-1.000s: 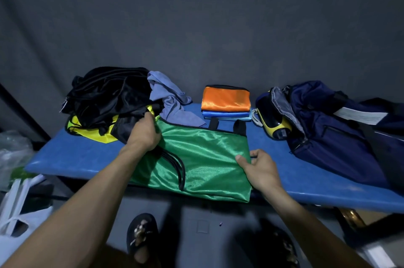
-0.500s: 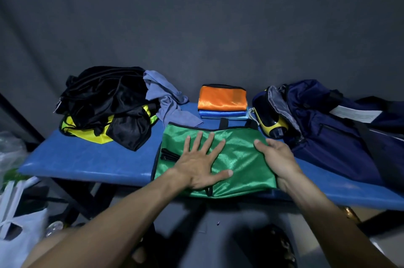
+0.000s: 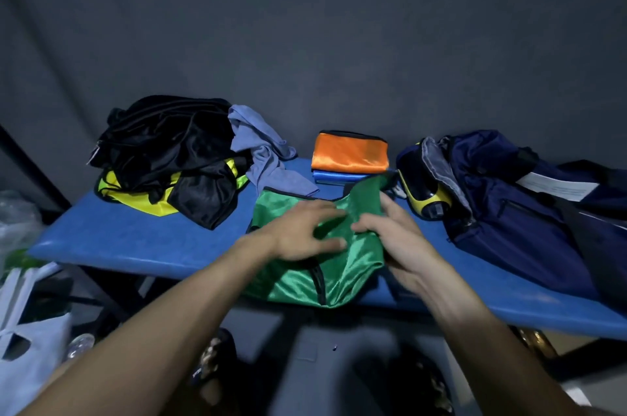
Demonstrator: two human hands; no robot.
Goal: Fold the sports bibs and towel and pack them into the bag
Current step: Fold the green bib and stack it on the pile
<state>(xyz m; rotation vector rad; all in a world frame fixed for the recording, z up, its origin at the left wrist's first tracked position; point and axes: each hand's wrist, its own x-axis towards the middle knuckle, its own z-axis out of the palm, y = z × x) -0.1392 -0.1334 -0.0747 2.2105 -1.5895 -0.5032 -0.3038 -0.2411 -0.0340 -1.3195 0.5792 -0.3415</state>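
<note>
A shiny green bib (image 3: 298,283) with black trim lies at the front edge of the blue table (image 3: 135,239). My left hand (image 3: 302,232) lies flat on its middle, fingers spread. My right hand (image 3: 386,225) grips the bib's right side and holds it lifted and turned over towards the left. Behind it sit a folded orange bib (image 3: 351,152) on a folded blue one (image 3: 339,175). A grey-blue towel (image 3: 264,154) lies crumpled at the back. The navy bag (image 3: 509,205) stands open at the right.
A heap of black and yellow bibs (image 3: 173,161) fills the back left of the table. A yellow and black object (image 3: 424,198) sits at the bag's mouth. White plastic bags (image 3: 23,341) hang lower left. My feet in sandals show below the table edge.
The bib's right side, which lay flat, is now lifted and folded leftwards by my right hand. My left hand stayed pressed on the bib's middle, shifted slightly right.
</note>
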